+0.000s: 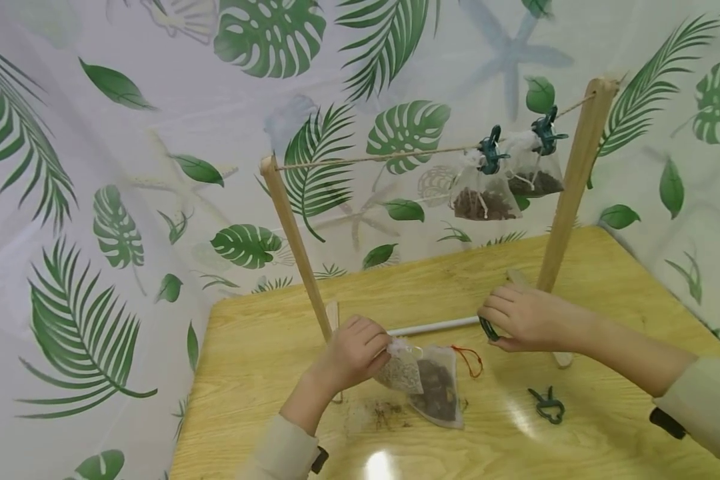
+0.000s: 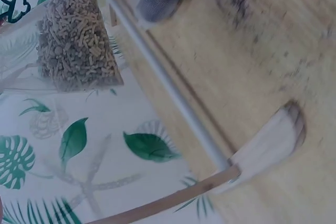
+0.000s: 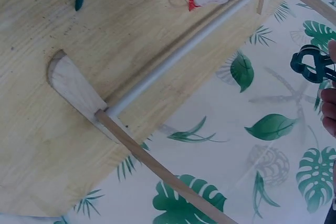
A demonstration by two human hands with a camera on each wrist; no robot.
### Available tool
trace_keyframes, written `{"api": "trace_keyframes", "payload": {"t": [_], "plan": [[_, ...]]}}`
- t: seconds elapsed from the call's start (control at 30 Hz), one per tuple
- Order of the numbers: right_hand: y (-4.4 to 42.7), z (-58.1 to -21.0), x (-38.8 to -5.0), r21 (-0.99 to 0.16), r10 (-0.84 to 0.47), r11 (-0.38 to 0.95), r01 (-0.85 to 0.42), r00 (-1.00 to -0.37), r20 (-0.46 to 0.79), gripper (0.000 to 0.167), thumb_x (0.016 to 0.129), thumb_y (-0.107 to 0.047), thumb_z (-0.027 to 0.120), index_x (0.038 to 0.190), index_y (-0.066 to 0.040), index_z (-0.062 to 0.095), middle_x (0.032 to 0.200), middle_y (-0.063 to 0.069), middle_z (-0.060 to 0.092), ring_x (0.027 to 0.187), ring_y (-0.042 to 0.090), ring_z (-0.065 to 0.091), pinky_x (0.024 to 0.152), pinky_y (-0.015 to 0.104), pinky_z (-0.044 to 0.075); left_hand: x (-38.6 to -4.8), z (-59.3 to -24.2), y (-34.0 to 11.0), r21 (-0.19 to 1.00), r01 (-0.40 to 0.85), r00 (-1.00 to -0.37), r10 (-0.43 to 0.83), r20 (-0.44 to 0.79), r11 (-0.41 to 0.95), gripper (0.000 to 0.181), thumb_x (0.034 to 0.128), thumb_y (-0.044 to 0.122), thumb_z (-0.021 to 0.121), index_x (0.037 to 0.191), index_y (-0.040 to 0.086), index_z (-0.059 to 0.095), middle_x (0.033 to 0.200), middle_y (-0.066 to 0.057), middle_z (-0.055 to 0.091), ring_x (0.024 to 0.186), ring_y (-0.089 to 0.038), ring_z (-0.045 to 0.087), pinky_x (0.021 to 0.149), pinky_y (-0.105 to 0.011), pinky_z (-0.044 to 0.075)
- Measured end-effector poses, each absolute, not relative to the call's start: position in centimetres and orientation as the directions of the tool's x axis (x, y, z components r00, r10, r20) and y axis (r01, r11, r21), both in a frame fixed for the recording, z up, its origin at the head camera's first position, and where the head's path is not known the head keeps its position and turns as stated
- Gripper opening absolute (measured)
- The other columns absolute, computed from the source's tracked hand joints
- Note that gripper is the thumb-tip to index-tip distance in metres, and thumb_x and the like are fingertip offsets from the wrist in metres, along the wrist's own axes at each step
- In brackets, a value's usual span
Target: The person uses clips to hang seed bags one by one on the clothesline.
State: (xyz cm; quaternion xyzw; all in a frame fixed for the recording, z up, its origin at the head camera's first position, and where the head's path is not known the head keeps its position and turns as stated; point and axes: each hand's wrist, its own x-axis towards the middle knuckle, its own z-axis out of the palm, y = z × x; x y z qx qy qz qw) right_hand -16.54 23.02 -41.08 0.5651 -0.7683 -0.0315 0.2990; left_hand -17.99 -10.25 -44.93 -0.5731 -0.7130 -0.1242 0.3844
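The left hand (image 1: 358, 353) pinches the gathered upper end of a translucent bag of pale pellets (image 1: 401, 372), which hangs raised above the table (image 1: 252, 373). The right hand (image 1: 519, 319) grips a dark green clip (image 1: 489, 328) between thumb and fingers, to the right of this bag and well apart from it. Behind the hands, a pale rod (image 1: 435, 327) runs low between the feet of two wooden posts. A mesh bag of dark material (image 1: 438, 390), with a red cord loop (image 1: 471, 362) at its upper right corner, lies on the table; in the head view the pellet bag partly overlaps it. Dark specks (image 1: 384, 413) lie scattered to its left. A loose green clip (image 1: 546, 405) rests on the table, nearer the person than the right hand. Farther out, the left post (image 1: 297, 243) and right post (image 1: 579, 180) carry a taut string (image 1: 384, 157). Near its right end, two green clips (image 1: 491, 150) suspend two bags of dark contents (image 1: 486, 193) side by side. A leaf-printed backdrop (image 1: 204, 93) stands behind the table.
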Motion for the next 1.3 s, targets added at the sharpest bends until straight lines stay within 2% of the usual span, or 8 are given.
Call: {"api": "trace_keyframes", "payload": {"t": [0.33,0.6,0.77,0.9,1.03,1.1,1.27,1.3], "plan": [[22.1,-36.8,-16.7,0.383,-0.901,0.348,-0.856,-0.192,0.389,0.059,0.103,-0.038,0.013,0.104,0.000,0.058,0.092,0.009,0.058,0.084,0.021,0.056,0.071,0.035,0.050,-19.5,-41.7,-10.5,-0.274,0.902,-0.038,0.694,0.719,0.333,0.005,0.0790,0.010,0.070,0.083,0.009,0.066,0.077,0.000,0.062,0.073,-0.014,0.059,0.069,-0.028,0.048],[22.5,-33.5,-17.1,0.440,-0.918,0.264,-0.858,-0.084,0.388,0.048,0.104,-0.035,0.022,0.098,-0.002,0.057,0.088,0.006,0.056,0.080,0.021,0.054,0.070,0.035,0.048,-19.5,-40.5,-10.2,-0.285,0.894,-0.017,0.661,0.750,0.347,0.006,0.0856,0.009,0.062,0.083,0.008,0.067,0.077,-0.001,0.063,0.071,-0.015,0.060,0.068,-0.028,0.048],[22.4,-31.6,-17.5,0.449,-0.912,0.260,-0.855,-0.065,0.405,0.046,0.104,-0.034,0.024,0.098,-0.002,0.057,0.087,0.007,0.057,0.078,0.022,0.054,0.067,0.036,0.047,-19.8,-39.5,-9.8,-0.290,0.888,-0.017,0.654,0.756,0.358,0.003,0.0837,0.010,0.067,0.083,0.007,0.067,0.076,-0.001,0.064,0.069,-0.014,0.060,0.066,-0.027,0.048],[21.9,-30.0,-17.8,0.408,-0.898,0.278,-0.870,-0.085,0.432,0.050,0.103,-0.038,0.025,0.100,-0.001,0.058,0.088,0.007,0.058,0.079,0.021,0.055,0.067,0.035,0.048,-20.2,-38.7,-9.2,-0.275,0.886,-0.038,0.649,0.760,0.374,0.008,0.0789,0.008,0.073,0.084,0.006,0.068,0.076,-0.001,0.064,0.069,-0.014,0.061,0.065,-0.026,0.048],[21.3,-28.5,-17.8,0.343,-0.896,0.286,-0.895,-0.123,0.427,0.050,0.102,-0.040,0.025,0.101,-0.002,0.057,0.092,0.006,0.058,0.083,0.019,0.054,0.068,0.035,0.048,-20.5,-37.7,-8.4,-0.252,0.884,-0.058,0.626,0.778,0.395,0.008,0.0786,0.007,0.074,0.084,0.006,0.068,0.076,-0.002,0.064,0.067,-0.014,0.059,0.062,-0.026,0.047],[21.1,-27.9,-17.9,0.305,-0.899,0.288,-0.908,-0.146,0.414,0.038,0.101,-0.038,0.040,0.102,-0.003,0.056,0.095,0.005,0.057,0.085,0.019,0.053,0.069,0.034,0.048,-20.7,-37.2,-8.0,-0.250,0.879,-0.059,0.612,0.789,0.407,0.007,0.0787,0.007,0.074,0.083,0.005,0.068,0.075,-0.002,0.064,0.066,-0.014,0.059,0.062,-0.026,0.046],[20.5,-26.6,-18.1,0.233,-0.891,0.290,-0.928,-0.173,0.420,0.039,0.098,-0.040,0.042,0.104,-0.004,0.055,0.100,0.004,0.056,0.090,0.018,0.055,0.073,0.033,0.050,-21.1,-35.8,-7.2,-0.253,0.866,-0.057,0.585,0.809,0.432,0.010,0.0770,0.009,0.076,0.083,0.005,0.068,0.076,-0.002,0.065,0.069,-0.015,0.060,0.064,-0.026,0.048],[20.4,-26.4,-18.2,0.224,-0.884,0.291,-0.930,-0.172,0.435,0.042,0.098,-0.041,0.037,0.104,-0.004,0.055,0.100,0.004,0.056,0.090,0.018,0.055,0.074,0.032,0.049,-21.2,-35.5,-7.1,-0.247,0.867,-0.057,0.578,0.814,0.434,0.011,0.0767,0.008,0.076,0.083,0.005,0.068,0.076,-0.003,0.065,0.069,-0.015,0.060,0.064,-0.026,0.048]]}}
